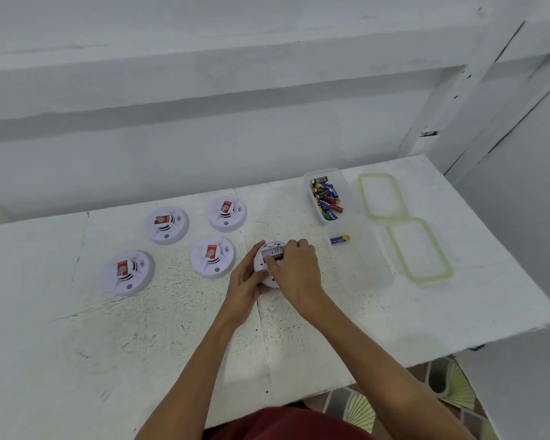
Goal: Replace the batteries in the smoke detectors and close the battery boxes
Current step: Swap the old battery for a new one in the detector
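A white smoke detector (pixel 269 250) lies upside down at the table's middle, its battery bay showing a dark battery. My left hand (pixel 246 282) grips its left rim. My right hand (pixel 294 265) rests over the bay, fingertips pressing on the battery; what the fingers pinch is hidden. Several more detectors lie face up with red stickers to the left: one (pixel 212 257) close by, one (pixel 226 212) behind it, one (pixel 166 224) further left. A clear tub (pixel 326 193) holds several loose batteries. A single blue and yellow battery (pixel 339 239) lies in a second clear tub (pixel 359 258).
Two clear lids with green seals (pixel 382 195) (pixel 419 249) lie at the right of the white table (pixel 140 338). A fourth face-up detector (pixel 128 272) sits far left. A white wall runs behind; patterned floor shows below the table's front right edge.
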`<state>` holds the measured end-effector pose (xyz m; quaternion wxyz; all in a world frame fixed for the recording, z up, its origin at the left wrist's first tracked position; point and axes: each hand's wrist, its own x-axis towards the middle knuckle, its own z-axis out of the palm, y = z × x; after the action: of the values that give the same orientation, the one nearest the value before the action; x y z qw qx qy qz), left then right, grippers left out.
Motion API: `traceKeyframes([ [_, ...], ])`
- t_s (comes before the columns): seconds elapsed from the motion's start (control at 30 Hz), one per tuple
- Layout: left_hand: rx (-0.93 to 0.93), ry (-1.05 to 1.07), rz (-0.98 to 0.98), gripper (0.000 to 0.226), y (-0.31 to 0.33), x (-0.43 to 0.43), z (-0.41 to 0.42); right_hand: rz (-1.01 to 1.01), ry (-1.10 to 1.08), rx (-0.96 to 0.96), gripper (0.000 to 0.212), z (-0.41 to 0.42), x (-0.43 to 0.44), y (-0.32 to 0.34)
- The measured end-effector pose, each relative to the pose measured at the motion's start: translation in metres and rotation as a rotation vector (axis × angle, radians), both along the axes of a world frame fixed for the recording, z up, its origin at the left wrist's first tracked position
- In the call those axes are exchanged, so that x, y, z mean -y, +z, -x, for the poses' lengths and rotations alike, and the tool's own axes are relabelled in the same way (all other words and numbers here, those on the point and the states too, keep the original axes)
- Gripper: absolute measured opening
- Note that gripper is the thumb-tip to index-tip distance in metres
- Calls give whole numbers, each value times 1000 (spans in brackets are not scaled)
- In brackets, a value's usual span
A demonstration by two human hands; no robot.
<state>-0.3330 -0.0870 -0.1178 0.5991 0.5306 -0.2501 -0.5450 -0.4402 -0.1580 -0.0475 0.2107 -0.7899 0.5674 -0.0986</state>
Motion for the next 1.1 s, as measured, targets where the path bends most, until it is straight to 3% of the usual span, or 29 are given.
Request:
traceKeyframes([
  [0.17, -7, -4, -4, 61, 0, -1, 1, -68, -112, -14, 46, -4, -2, 0],
  [0.3, -22, -2, -10, 62, 1, -1, 1, -164, -203, -4, 32, -6, 9, 3],
  [0.5, -40, -16, -5, 62, -1, -1, 0, -266, -280, 163, 37, -2, 15, -5],
  [0.77, -31, -12, 3, 62, -1, -2, 0, -242, -394, 347, 39, 0, 7, -8],
  [1.1, -90, 34, 8, 62, -2, 0, 0, -231, -433, 401, 32, -8, 4, -10],
])
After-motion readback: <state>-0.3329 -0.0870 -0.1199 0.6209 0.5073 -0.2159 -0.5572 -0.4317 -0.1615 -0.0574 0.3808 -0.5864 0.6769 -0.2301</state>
